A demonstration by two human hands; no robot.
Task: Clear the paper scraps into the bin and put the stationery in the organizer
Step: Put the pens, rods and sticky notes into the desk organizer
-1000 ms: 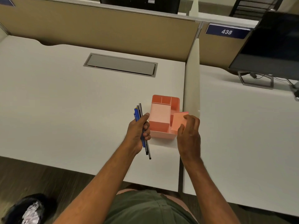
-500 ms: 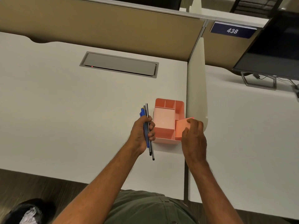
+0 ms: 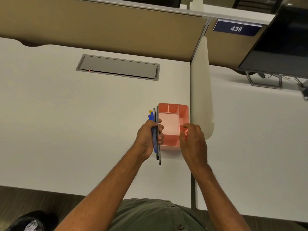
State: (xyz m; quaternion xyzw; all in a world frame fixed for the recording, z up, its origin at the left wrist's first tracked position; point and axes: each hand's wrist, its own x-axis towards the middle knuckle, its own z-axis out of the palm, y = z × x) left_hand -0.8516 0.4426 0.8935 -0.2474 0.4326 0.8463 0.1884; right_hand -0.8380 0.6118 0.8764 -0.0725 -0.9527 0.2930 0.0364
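Head view looks down on a white surface (image 3: 83, 122) with a pink organizer (image 3: 173, 112) standing on it, close against the left side of a low white divider (image 3: 201, 90). The organizer is split into several compartments: small ones along its far edge, a large square one in the middle, a narrow one down its right side and one along its near edge.

Just left of the organizer, the left hand (image 3: 148, 139) has its grip curled round a bundle of pens (image 3: 155, 130), blue, yellow-tipped and dark ones, held roughly parallel to the organizer's left wall with both ends sticking out of the fist.

Over the organizer's near right corner, the right hand (image 3: 193, 140) pinches a pink pad of sticky notes (image 3: 186, 135) held on edge, only a sliver showing between fingers and thumb at the narrow right compartment.

Beyond the organizer, a grey cable hatch (image 3: 118, 67) is set into the surface. On the floor, down at the lower left, part of a dark bin (image 3: 30, 222) with white scraps inside shows.
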